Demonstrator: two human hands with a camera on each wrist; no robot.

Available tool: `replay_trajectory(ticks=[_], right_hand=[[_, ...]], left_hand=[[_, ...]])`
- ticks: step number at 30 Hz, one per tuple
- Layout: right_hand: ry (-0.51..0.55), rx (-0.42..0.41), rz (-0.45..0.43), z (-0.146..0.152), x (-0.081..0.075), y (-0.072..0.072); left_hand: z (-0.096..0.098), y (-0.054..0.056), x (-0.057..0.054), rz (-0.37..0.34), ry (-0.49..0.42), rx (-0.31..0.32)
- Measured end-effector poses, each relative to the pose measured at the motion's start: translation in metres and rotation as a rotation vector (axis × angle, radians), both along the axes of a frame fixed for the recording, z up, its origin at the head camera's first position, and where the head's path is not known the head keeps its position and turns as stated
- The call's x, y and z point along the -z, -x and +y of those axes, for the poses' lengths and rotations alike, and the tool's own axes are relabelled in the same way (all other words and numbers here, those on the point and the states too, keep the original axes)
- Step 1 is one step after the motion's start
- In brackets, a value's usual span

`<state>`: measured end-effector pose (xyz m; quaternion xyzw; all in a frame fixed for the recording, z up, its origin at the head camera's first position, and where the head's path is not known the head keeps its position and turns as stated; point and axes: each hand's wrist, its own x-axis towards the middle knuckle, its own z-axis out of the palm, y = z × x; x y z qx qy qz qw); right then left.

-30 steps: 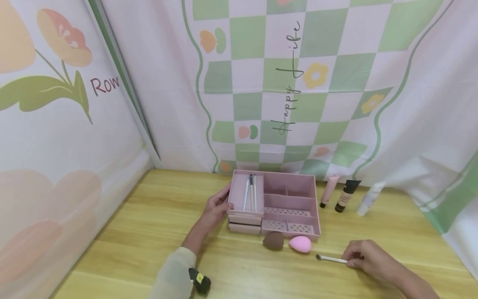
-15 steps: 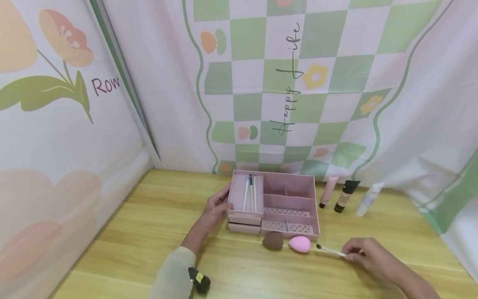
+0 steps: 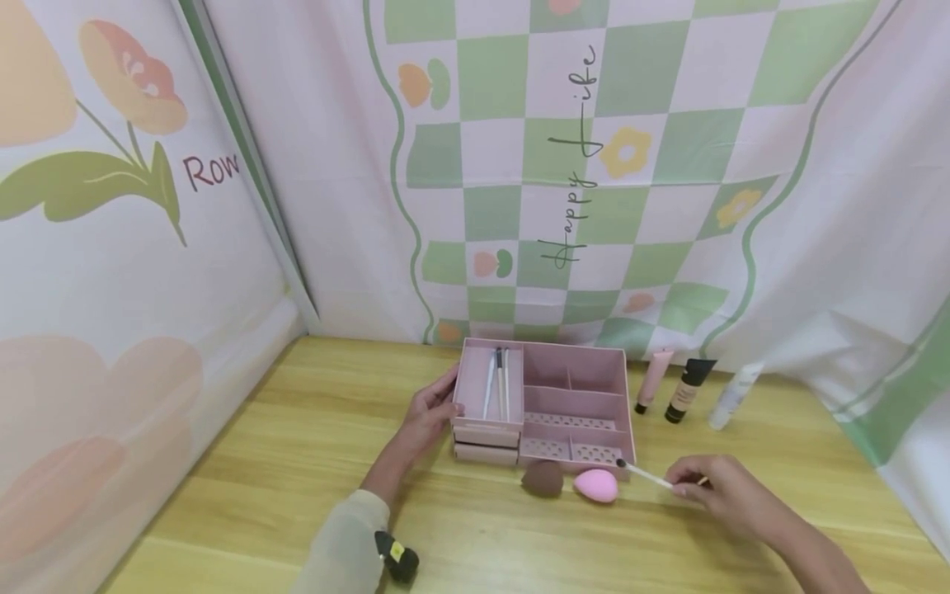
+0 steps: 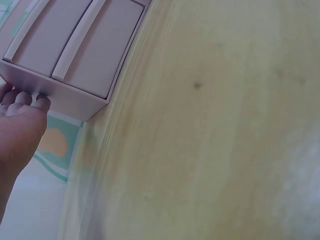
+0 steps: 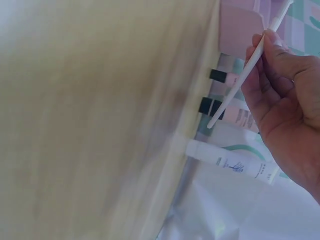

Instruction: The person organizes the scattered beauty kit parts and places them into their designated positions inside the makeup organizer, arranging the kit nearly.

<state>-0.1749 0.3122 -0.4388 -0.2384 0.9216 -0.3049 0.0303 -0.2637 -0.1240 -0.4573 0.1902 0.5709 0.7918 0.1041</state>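
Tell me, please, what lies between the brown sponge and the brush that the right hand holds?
The pink sponge lies between the brown sponge and the brush in the right hand. This shows in the head view only.

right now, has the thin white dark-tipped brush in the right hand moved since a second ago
Yes: in the head view, the brush moved up and slightly left, toward the pink plastic organizer.

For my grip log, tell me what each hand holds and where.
Right hand: a white-handled makeup brush, pinched by its handle. Left hand: the pink drawer organizer, held at its left side.
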Motion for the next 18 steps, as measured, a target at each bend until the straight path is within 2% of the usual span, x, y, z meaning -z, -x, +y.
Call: replay_trajectory(ticks=[9, 15, 18], right_hand=[[0.006, 0.022, 0.026, -0.016, -0.016, 0.008], [0.015, 0.029, 0.091, -0.027, -0.024, 0.015], [0.016, 0.033, 0.096, -0.033, -0.029, 0.019]], left_hand=[[0.001, -0.001, -0.002, 0.005, 0.0, 0.001], [0.0, -0.001, 0.0, 0.012, 0.002, 0.002], [0.001, -0.001, -0.001, 0.01, 0.005, 0.005]])
